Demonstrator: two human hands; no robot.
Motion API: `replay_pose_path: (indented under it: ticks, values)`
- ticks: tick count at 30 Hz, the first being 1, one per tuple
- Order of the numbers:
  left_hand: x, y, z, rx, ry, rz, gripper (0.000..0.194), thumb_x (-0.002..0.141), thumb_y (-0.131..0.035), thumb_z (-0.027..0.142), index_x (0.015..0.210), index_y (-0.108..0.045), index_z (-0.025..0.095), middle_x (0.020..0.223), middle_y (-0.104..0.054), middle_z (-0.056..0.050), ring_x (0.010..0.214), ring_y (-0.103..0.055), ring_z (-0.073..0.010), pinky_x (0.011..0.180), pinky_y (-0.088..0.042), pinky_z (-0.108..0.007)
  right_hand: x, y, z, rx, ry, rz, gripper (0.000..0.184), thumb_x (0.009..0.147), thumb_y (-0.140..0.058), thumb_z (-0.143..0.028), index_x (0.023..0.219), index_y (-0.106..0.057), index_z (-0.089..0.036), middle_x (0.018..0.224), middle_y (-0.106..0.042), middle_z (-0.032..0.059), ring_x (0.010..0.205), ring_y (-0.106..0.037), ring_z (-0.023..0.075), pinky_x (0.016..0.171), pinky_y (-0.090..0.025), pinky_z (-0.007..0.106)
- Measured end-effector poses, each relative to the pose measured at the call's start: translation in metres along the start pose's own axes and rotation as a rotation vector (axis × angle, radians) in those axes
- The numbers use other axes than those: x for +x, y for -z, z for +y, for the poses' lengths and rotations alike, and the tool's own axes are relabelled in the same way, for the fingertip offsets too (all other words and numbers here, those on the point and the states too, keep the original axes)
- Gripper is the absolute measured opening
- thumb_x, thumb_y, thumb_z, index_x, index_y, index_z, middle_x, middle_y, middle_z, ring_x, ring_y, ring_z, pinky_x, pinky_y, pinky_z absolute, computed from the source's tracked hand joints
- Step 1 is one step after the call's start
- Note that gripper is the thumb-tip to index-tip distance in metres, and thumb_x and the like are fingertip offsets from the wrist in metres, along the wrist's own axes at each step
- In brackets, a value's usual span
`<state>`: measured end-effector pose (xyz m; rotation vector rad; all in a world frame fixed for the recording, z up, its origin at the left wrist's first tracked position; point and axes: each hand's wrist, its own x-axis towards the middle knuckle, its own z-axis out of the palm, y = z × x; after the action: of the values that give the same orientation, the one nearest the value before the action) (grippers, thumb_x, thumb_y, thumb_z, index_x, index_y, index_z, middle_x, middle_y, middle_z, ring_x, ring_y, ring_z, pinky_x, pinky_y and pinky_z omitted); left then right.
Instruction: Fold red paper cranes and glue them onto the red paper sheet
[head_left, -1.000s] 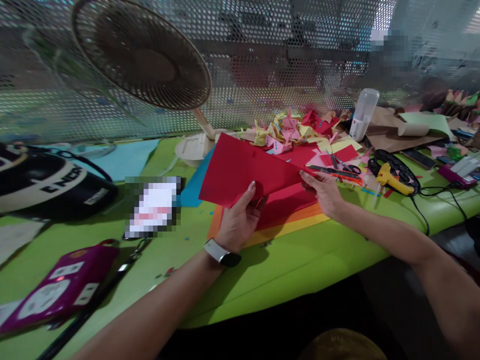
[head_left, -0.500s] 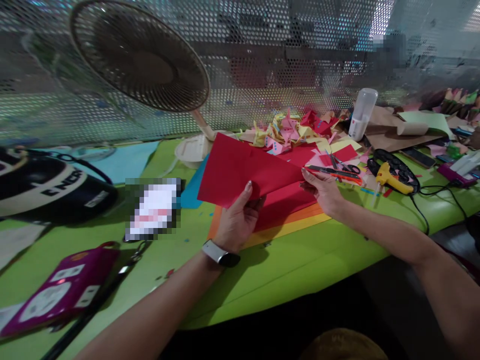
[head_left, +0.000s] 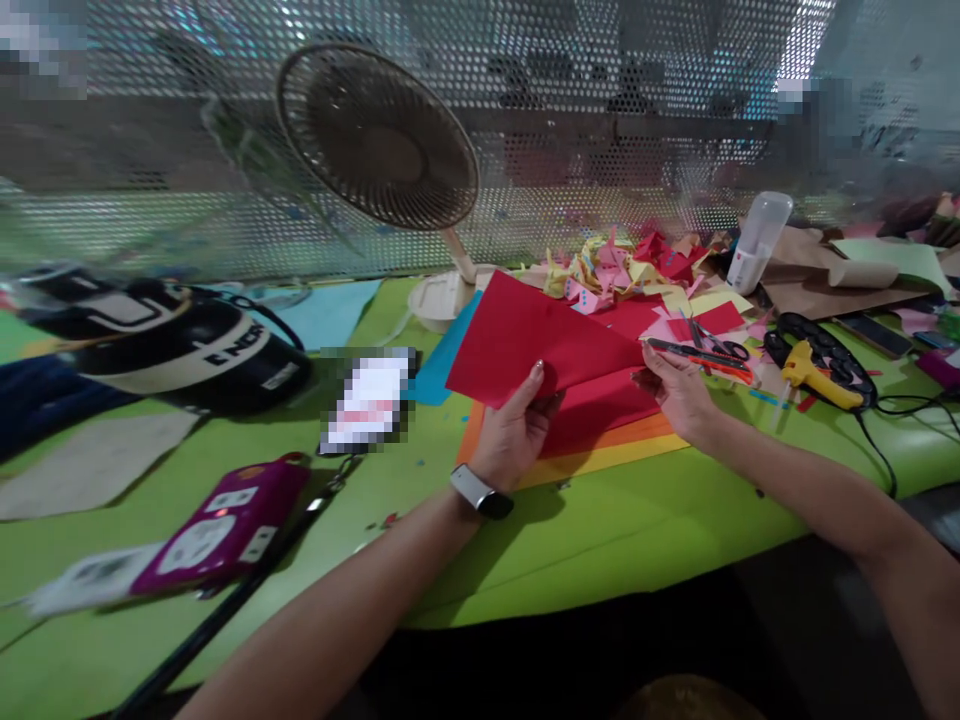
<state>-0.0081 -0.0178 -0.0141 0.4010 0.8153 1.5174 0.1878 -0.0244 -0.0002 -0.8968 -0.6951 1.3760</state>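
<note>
A folded sheet of red paper (head_left: 544, 335) is held tilted above the table between my two hands. My left hand (head_left: 517, 430) grips its lower edge, thumb on the front and fingers behind. At the right corner, my right hand (head_left: 675, 385) pinches the paper between thumb and fingers. Beneath lie more red paper (head_left: 600, 415), an orange sheet (head_left: 637, 435) and a yellow sheet (head_left: 600, 464), stacked. A blue sheet (head_left: 442, 365) sticks out on the left. Just past my right hand are an orange-and-black cutter (head_left: 705, 355) and scissors (head_left: 724, 345).
A heap of folded paper pieces (head_left: 622, 265) sits at the back, beside a white bottle (head_left: 759, 240). A fan (head_left: 382, 145) stands behind. To the right is a yellow glue gun (head_left: 821, 375); leftward are a phone (head_left: 367, 400), a purple power strip (head_left: 225, 525) and a black bottle (head_left: 187, 345).
The view has swung left, so everything appears further right. Both hands keep hold of the red paper, with little change in their grip.
</note>
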Motion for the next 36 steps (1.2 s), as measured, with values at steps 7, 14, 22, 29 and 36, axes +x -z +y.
replay_pose_path:
  ticks: [7, 14, 22, 29, 36]
  values:
    - [0.002, 0.003, -0.001, 0.043, -0.028, -0.038, 0.034, 0.062, -0.091, 0.022, 0.089, -0.072, 0.022, 0.091, -0.078, 0.001, 0.087, -0.074, -0.0154, 0.080, -0.057, -0.026, 0.002, 0.004, 0.002, -0.078, 0.014, 0.001, 0.030, 0.061, -0.088, -0.047, 0.074, -0.072, -0.025, 0.063, -0.067, -0.0043, 0.060, -0.064, 0.0127, 0.067, -0.055, 0.030]
    - [-0.001, -0.002, 0.001, 0.030, -0.024, -0.003, 0.036, 0.059, -0.093, 0.022, 0.088, -0.072, 0.022, 0.092, -0.077, 0.001, 0.087, -0.073, -0.0146, 0.078, -0.055, -0.026, 0.002, 0.004, 0.004, -0.078, 0.021, 0.005, 0.033, 0.056, -0.090, -0.048, 0.073, -0.074, -0.026, 0.062, -0.067, -0.0047, 0.059, -0.063, 0.0120, 0.068, -0.055, 0.030]
    - [0.001, -0.004, 0.008, 0.106, -0.037, 0.065, 0.027, 0.063, -0.087, 0.018, 0.087, -0.073, 0.020, 0.101, -0.078, -0.004, 0.096, -0.072, -0.0186, 0.074, -0.054, -0.026, 0.001, 0.003, -0.002, -0.302, 0.115, 0.005, 0.024, 0.057, -0.086, -0.042, 0.066, -0.074, -0.022, 0.067, -0.070, 0.0003, 0.063, -0.060, 0.0136, 0.068, -0.050, 0.032]
    - [0.010, -0.004, 0.022, 0.203, -0.071, 0.126, 0.022, 0.064, -0.085, 0.017, 0.084, -0.074, 0.015, 0.094, -0.078, -0.007, 0.082, -0.072, -0.0171, 0.062, -0.053, -0.024, 0.007, 0.010, -0.010, -0.654, 0.096, -0.072, 0.026, 0.064, -0.075, -0.044, 0.057, -0.066, -0.021, 0.053, -0.060, -0.0019, 0.050, -0.045, 0.0101, 0.052, -0.035, 0.027]
    - [0.018, 0.001, 0.035, 0.413, 0.011, 0.077, 0.026, 0.055, -0.090, 0.016, 0.076, -0.075, 0.013, 0.076, -0.077, -0.009, 0.057, -0.069, -0.0180, 0.047, -0.054, -0.025, 0.013, 0.015, -0.018, -0.846, 0.079, -0.151, 0.023, 0.067, -0.069, -0.037, 0.054, -0.062, -0.020, 0.052, -0.059, -0.0022, 0.050, -0.046, 0.0100, 0.052, -0.035, 0.026]
